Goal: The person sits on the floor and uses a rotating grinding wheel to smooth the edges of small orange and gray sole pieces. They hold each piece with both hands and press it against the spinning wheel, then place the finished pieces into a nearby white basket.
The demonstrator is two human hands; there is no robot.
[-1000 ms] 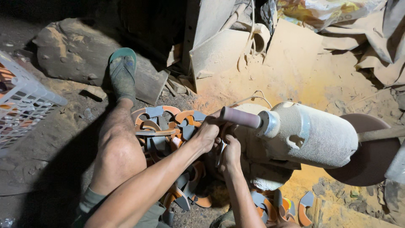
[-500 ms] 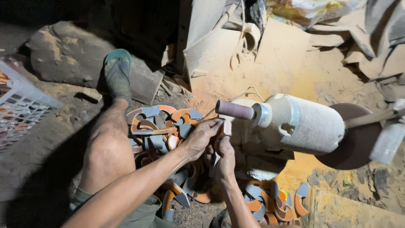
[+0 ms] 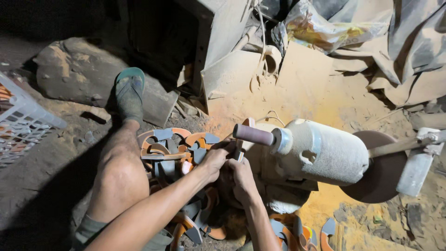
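— Left hand (image 3: 217,157) is curled tight around a small flat piece (image 3: 237,153), pinching it just under the sanding drum (image 3: 253,134). Right hand (image 3: 241,179) sits directly below the drum too, fingers closed on the same piece from the near side, touching the left hand.

— How close are the fingertips to the drum?

— Very near; from this angle I cannot tell whether the piece itself touches the drum or sits just beneath it. That is the main risk, I'd say: if the drum is spinning and the piece slips or gets snatched, knuckles go straight into the abrasive.

— What would make it slip?

— The piece is small, mostly hidden inside both grips, and everything beside the drum is coated in fine dust, the motor housing (image 3: 325,151) included. Dusty fingers on a thin part hold poorly, in my judgement.

— Anything else around the drum?

— Left of the drum lies a heap of orange and grey curved pieces (image 3: 174,148), right against the bare leg (image 3: 121,172). A flung piece could hit that leg or the sandalled foot (image 3: 129,93) further beyond. On the far end of the motor from the drum a disc (image 3: 385,169) hangs unguarded, with a bracket (image 3: 418,167) beside it.

— And the basket?

— White basket (image 3: 21,121) stands well left of the drum, clear of the hands.
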